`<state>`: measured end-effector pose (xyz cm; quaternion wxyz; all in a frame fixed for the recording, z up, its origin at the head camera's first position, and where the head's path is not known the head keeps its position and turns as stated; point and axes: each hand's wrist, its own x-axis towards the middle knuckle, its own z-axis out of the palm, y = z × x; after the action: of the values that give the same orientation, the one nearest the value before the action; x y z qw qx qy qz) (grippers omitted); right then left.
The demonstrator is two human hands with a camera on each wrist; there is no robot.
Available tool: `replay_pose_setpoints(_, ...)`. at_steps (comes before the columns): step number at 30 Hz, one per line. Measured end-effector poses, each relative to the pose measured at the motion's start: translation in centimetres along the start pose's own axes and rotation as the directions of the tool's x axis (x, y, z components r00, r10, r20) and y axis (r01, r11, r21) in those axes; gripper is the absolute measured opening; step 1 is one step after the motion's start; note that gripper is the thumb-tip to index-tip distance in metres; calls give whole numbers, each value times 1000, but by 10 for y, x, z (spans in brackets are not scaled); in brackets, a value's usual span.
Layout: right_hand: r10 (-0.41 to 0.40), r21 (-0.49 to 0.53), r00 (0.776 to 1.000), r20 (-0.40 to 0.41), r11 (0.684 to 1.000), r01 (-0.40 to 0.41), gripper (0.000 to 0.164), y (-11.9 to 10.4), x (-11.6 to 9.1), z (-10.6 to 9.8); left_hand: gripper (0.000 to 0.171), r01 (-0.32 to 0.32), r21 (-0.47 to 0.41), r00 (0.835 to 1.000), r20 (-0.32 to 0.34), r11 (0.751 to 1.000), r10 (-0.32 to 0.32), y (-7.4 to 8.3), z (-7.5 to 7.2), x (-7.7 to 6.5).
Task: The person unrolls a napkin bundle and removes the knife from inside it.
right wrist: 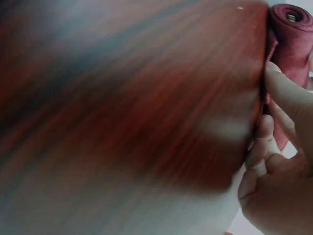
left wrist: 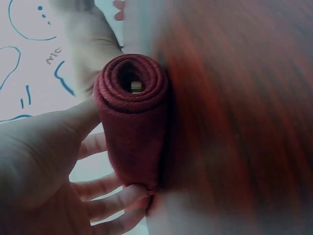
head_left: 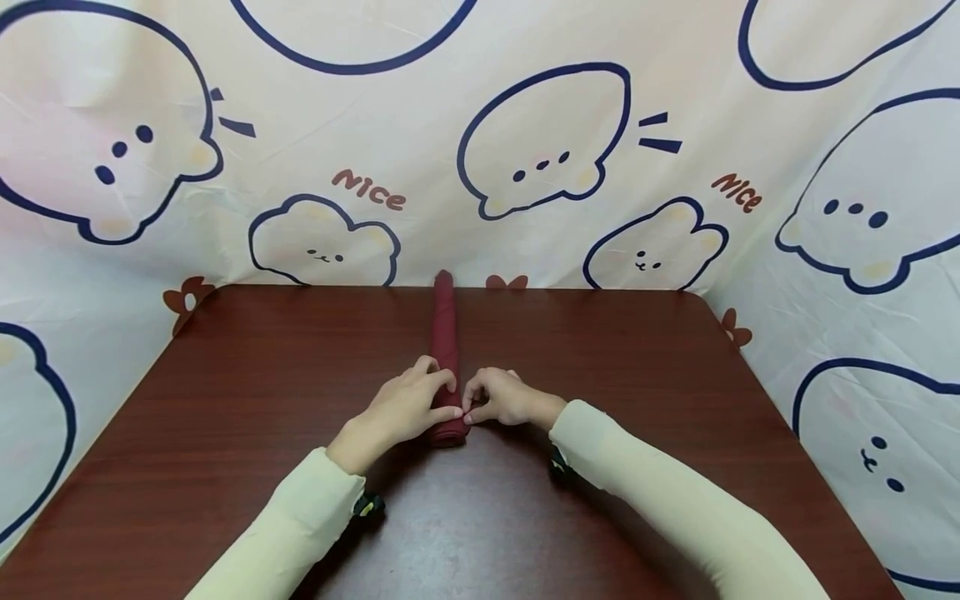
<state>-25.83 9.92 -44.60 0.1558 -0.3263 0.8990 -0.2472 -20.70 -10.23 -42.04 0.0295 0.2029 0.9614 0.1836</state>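
A dark red cloth [head_left: 444,325], wound into a long tight roll, lies lengthwise on the table, its far end at the back edge. My left hand [head_left: 405,404] grips the near part from the left, fingers bent over it. In the left wrist view the coiled end of the roll [left wrist: 134,142] faces the camera, with a small pale piece showing inside its hollow. From the right side, my right hand [head_left: 506,397] pinches the loose edge of the cloth between thumb and index finger. The right wrist view shows that thumb [right wrist: 283,85] against the cloth edge.
The brown wood-grain table [head_left: 285,358] has rounded far corners. A pale curtain [head_left: 427,125] with cartoon outlines hangs right behind it and along both sides.
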Motion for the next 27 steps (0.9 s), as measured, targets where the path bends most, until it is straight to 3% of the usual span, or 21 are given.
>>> replay_pose_setpoints(6, -58, 39, 998, 12, 998, 57, 11, 7, -1, 1, 33, 39, -51, 999, 8, 998, -38, -3, 4, 3)
replay_pose_setpoints(15, -145, 170, 987, 63, 976, 133, 22, 15, -1, -4, 32, 33, -105, 999, 7, 994, -32, -7, 6, 3)
replay_pose_setpoints(23, -103, 148, 994, 20, 984, 99, 21, 12, -4, 1, 33, 22, -143, 1000, 13, 989, -21, -12, 5, -1)
replay_pose_setpoints(27, -81, 121, 997, -4, 989, 81, 20, 11, -3, 3, 43, 11, -173, 999, 31, 985, -6, -16, 3, -4)
